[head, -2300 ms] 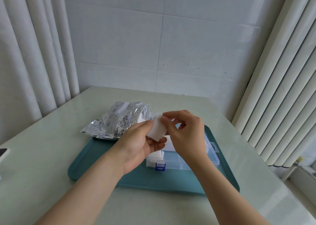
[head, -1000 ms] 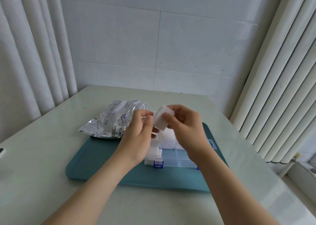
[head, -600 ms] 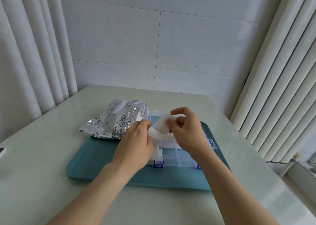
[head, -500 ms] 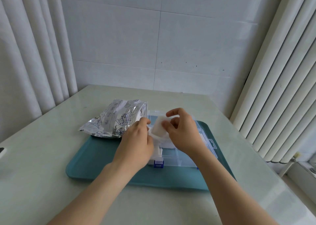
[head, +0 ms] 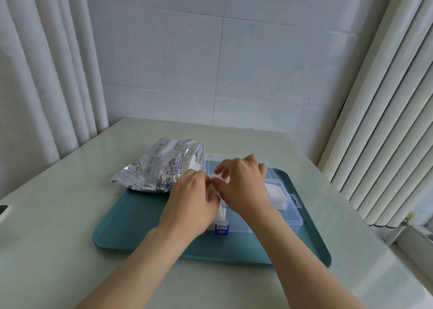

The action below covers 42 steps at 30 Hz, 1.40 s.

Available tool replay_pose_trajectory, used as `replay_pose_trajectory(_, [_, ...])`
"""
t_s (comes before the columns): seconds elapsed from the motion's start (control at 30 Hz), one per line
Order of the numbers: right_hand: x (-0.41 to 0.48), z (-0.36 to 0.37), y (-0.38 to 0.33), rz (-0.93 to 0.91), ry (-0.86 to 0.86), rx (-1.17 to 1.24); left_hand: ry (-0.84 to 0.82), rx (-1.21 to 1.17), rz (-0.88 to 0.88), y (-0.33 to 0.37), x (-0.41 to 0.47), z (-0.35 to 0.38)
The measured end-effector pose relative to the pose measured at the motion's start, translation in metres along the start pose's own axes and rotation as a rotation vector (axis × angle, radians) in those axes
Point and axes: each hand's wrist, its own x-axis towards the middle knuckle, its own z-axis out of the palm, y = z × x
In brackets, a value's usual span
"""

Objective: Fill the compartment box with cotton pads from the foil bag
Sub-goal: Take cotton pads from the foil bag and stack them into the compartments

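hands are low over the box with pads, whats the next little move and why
Probably ease the cotton pads down into the compartment below and let go. The left hand and right hand both pinch them low over the compartment box on the teal tray; other pads already lie in its right side.
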Motion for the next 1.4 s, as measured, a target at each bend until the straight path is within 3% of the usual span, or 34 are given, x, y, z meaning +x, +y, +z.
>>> replay_pose_trajectory(0.3, [-0.002,-0.001,0.003,-0.129,-0.118,-0.177,0.052,0.077,0.095,0.008,-0.003,-0.01])
replay_pose_trajectory(0.7, [-0.011,-0.012,0.002,-0.198,-0.333,-0.213,-0.075,0.195,0.14,0.003,0.0,-0.011])
replay_pose_trajectory(0.83, [-0.015,-0.009,0.001,-0.193,-0.195,-0.21,0.13,0.132,0.172,-0.005,0.006,-0.016])
replay_pose_trajectory(0.93, [-0.017,-0.01,0.0,-0.142,-0.047,-0.072,0.394,0.067,0.139,-0.018,0.015,-0.021])
replay_pose_trajectory(1.0, [-0.016,-0.011,-0.003,-0.114,0.01,0.069,0.434,0.009,0.081,-0.031,0.023,-0.019])
replay_pose_trajectory(1.13, [-0.008,-0.007,-0.014,-0.083,-0.061,0.168,0.325,0.002,-0.097,-0.053,0.03,-0.012])
replay_pose_trajectory(1.4, [0.012,0.019,-0.036,-0.148,-0.285,-0.138,0.084,0.06,-0.174,-0.074,0.034,-0.006])
